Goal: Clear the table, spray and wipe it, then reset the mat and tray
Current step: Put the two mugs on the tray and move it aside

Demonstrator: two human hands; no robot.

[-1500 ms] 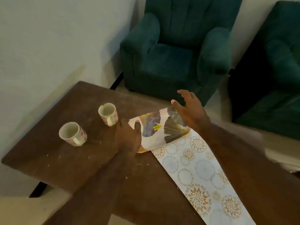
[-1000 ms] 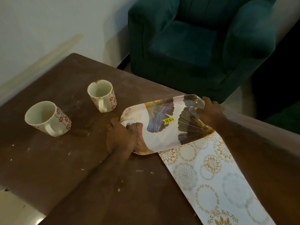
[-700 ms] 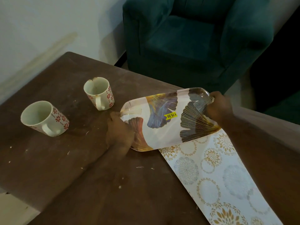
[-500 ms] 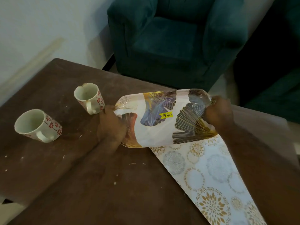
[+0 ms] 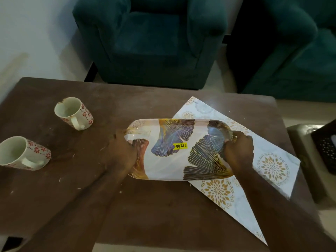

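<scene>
A white tray (image 5: 169, 164) with leaf prints and a yellow price sticker is held over the middle of the brown table (image 5: 163, 211). My left hand (image 5: 121, 151) grips its left end and my right hand (image 5: 238, 151) grips its right end. Under the tray's right part lies a pale mat (image 5: 254, 179) with gold and grey medallions, set at a slant towards the table's front right. Two white mugs with red flowers stand on the left: one (image 5: 74, 113) farther back, one (image 5: 21, 153) near the left edge.
Small crumbs dot the tabletop. A dark green armchair (image 5: 151, 40) stands just behind the table and a second one (image 5: 298, 51) at the right. A low stool with a black perforated object (image 5: 325, 148) sits off the table's right edge. A white wall is at the left.
My right hand came down and closed on the tray's right end. Both hands have lifted and turned the tray to lie level across the table; the view has swung right, showing the mat's far end.
</scene>
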